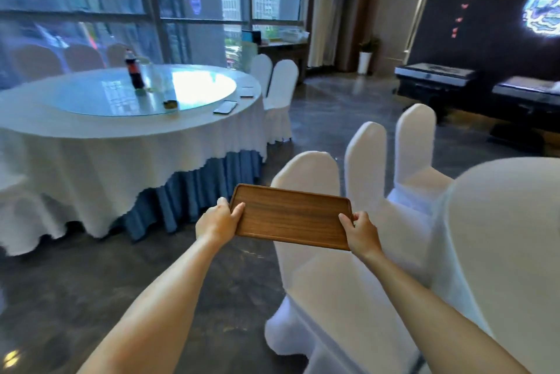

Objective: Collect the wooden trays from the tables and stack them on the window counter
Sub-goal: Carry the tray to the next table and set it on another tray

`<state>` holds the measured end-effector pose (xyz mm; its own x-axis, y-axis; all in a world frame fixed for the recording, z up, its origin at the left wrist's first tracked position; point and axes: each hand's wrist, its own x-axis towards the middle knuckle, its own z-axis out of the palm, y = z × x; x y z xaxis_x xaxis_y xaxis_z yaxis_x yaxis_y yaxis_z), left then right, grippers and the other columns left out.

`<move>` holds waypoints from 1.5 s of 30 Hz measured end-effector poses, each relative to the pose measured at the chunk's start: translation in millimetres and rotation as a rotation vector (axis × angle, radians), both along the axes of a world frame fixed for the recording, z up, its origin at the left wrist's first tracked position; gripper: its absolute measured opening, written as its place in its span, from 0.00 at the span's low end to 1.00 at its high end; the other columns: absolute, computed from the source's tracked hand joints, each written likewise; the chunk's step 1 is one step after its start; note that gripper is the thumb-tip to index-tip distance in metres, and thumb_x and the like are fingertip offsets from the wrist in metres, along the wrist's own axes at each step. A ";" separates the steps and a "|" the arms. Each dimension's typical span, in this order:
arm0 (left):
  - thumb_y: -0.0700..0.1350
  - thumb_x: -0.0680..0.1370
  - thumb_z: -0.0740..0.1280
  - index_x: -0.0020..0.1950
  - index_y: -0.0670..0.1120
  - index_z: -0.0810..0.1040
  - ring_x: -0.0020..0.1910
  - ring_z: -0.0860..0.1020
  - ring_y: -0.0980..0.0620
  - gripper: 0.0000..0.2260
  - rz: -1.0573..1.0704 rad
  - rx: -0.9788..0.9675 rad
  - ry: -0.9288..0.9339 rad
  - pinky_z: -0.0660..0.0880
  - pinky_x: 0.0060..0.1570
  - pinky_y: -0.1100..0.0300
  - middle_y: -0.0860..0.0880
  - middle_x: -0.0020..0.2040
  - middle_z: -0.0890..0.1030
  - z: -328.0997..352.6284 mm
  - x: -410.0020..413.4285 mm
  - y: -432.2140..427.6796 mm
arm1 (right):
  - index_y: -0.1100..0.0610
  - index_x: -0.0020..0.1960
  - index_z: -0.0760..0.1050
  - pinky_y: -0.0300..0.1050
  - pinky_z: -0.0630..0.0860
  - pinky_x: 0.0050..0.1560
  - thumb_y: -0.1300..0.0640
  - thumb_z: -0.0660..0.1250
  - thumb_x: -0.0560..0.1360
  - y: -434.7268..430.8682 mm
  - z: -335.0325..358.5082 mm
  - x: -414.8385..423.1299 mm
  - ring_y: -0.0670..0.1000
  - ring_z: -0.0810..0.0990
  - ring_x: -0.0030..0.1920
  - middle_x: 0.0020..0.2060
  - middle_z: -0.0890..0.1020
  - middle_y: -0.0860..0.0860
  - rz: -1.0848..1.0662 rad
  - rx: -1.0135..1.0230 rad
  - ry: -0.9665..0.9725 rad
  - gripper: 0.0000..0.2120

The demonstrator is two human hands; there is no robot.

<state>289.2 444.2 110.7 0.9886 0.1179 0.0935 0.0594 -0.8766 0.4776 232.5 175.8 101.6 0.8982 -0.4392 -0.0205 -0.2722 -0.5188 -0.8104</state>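
**Tray in hand, two-hand carry, heading for the window counter**

Wooden tray [291, 216] is held out in front at about waist level, in the air above a white-covered chair [306, 173], touching nothing but the hands. Empty, tilted a little down to the right.

Left hand [218, 219] is closed on the left short end: thumb on top over the rim, fingers wrapped under. Right hand [362, 229] is clamped the same way on the right short end.

Handling, my read:
- Stiff one-piece board with a low raised rim; no flex visible. Looks thin, so probably light.
- Smooth finish, likely a bit slick. The rim gives the thumbs a stop, so short-end grips are the right place to hold.
- Not fragile, but corners would dent if knocked on a chair back.

Counter [281, 46] sits by the window at the far end, past the round table [91, 137]. No stack of trays discernible on it; too blurred to tell. The path runs between the table and the chairs, so keep the tray level and close in.
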 end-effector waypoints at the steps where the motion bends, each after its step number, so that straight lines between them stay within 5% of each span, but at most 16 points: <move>1: 0.58 0.79 0.53 0.53 0.40 0.70 0.50 0.79 0.40 0.21 0.020 -0.006 -0.003 0.69 0.40 0.54 0.40 0.51 0.81 1.6 7.9 20.1 | 0.63 0.56 0.70 0.44 0.69 0.45 0.49 0.59 0.78 18.4 0.3 14.6 0.57 0.77 0.49 0.53 0.79 0.61 0.021 -0.005 -0.007 0.17; 6: 0.59 0.79 0.54 0.47 0.44 0.67 0.41 0.76 0.44 0.17 0.123 -0.033 0.021 0.68 0.38 0.55 0.44 0.44 0.80 0.6 40.0 104.8 | 0.62 0.54 0.70 0.45 0.68 0.45 0.49 0.59 0.78 97.0 -0.6 77.2 0.53 0.74 0.45 0.51 0.80 0.60 0.122 -0.016 -0.001 0.16; 12: 0.58 0.79 0.54 0.46 0.44 0.65 0.34 0.71 0.49 0.17 0.217 -0.038 0.009 0.63 0.28 0.58 0.52 0.32 0.71 -8.8 94.2 164.8 | 0.63 0.61 0.68 0.52 0.74 0.55 0.48 0.58 0.78 156.1 -6.1 156.9 0.59 0.77 0.55 0.55 0.79 0.60 0.227 -0.041 0.009 0.20; 21: 0.58 0.79 0.55 0.56 0.40 0.71 0.52 0.78 0.39 0.22 0.287 -0.054 0.027 0.68 0.41 0.54 0.40 0.53 0.81 -27.7 251.5 214.5 | 0.62 0.59 0.69 0.52 0.72 0.53 0.45 0.58 0.77 206.2 -26.9 339.6 0.59 0.77 0.56 0.56 0.79 0.60 0.280 -0.056 0.015 0.21; 28: 0.58 0.79 0.54 0.54 0.40 0.70 0.50 0.78 0.40 0.21 0.247 -0.083 0.049 0.72 0.45 0.52 0.39 0.52 0.80 -11.5 427.1 223.8 | 0.62 0.59 0.69 0.51 0.72 0.51 0.46 0.58 0.78 213.4 -9.7 515.3 0.59 0.77 0.55 0.56 0.79 0.60 0.269 -0.043 -0.010 0.20; 33: 0.59 0.79 0.53 0.47 0.44 0.67 0.39 0.74 0.46 0.18 0.211 -0.042 0.086 0.67 0.36 0.55 0.42 0.49 0.81 -12.6 535.2 217.7 | 0.62 0.58 0.69 0.50 0.72 0.51 0.46 0.58 0.78 206.1 -17.7 610.7 0.60 0.77 0.55 0.55 0.79 0.60 0.224 -0.043 0.005 0.20; 45: 0.58 0.80 0.53 0.55 0.38 0.74 0.55 0.77 0.38 0.24 0.168 -0.089 0.149 0.72 0.52 0.50 0.37 0.55 0.80 -65.9 834.7 216.8 | 0.62 0.60 0.69 0.47 0.68 0.45 0.47 0.56 0.78 204.3 -58.0 896.5 0.60 0.77 0.55 0.55 0.79 0.60 0.184 -0.094 0.057 0.20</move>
<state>1123.9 661.0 44.8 0.9565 0.2831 -0.0701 0.2765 -0.8035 0.5273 1129.0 380.2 43.7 0.9619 -0.2705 -0.0406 -0.2104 -0.6367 -0.7419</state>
